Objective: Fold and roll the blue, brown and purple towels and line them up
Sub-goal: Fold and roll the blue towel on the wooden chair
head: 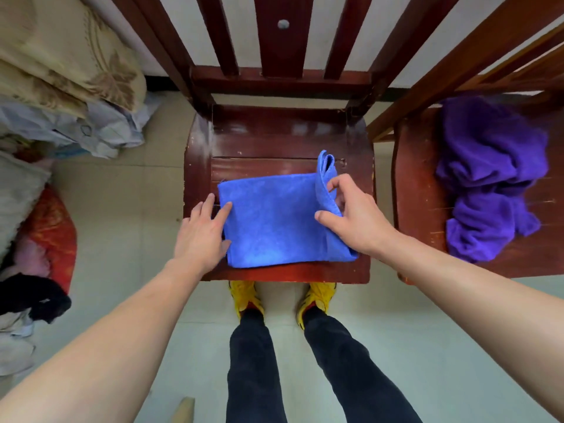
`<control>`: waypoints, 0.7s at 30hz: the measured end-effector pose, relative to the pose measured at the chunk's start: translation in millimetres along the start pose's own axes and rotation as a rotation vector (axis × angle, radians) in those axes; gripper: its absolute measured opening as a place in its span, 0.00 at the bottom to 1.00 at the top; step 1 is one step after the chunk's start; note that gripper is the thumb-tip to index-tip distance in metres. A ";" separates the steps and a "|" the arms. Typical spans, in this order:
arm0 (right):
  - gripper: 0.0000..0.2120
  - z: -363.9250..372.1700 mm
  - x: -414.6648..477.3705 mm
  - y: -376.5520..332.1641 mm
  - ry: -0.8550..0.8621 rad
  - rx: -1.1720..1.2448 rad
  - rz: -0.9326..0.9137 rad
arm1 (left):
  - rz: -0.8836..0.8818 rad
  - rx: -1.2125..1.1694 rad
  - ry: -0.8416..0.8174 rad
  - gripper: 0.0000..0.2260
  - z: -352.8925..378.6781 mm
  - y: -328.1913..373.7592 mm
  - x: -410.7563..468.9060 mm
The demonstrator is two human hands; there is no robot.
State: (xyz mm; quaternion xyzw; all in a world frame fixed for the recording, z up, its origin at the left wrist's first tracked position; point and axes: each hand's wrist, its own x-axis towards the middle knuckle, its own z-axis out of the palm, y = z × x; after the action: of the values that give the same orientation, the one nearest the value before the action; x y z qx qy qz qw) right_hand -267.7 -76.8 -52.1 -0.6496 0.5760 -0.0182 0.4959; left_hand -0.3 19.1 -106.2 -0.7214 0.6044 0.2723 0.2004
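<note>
Blue towel (274, 221) sits folded flat on the middle chair (201, 154), center of the frame. Right hand (357, 218) has its fingers curled round the towel's right edge, which is lifted and starting to curl over. Left hand (203, 232) lies flat with straight fingers, pressing on the left edge. Purple towel (491, 178) is a crumpled heap on the second chair (418, 209), right side of the frame. Piled bedding (61, 71) fills the upper left.

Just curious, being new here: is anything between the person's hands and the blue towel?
Nothing visible. The left hand rests flat on the blue towel at its left edge, and the right hand grips its raised right edge. The purple towel lies apart on the next chair.
</note>
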 end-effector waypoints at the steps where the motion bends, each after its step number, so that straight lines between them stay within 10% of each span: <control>1: 0.14 17.4 2.5 -11.2 0.001 -0.026 0.004 | -0.009 -0.035 0.013 0.35 -0.2 -9.5 -2.3; 17: 0.25 172.9 37.3 -73.7 -0.102 -0.222 0.141 | -0.074 -0.326 0.041 0.26 8.9 -100.9 -33.7; 21: 0.16 139.1 24.8 -55.6 0.196 -0.175 0.013 | 0.051 -0.285 0.159 0.23 -4.4 -79.0 -24.5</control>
State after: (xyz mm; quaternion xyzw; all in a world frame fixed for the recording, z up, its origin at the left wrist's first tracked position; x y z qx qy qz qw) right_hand -136.0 -17.7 -99.2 -0.6819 0.6252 -0.0280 0.3786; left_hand 74.9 50.0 -90.4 -0.7462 0.5916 0.3025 0.0405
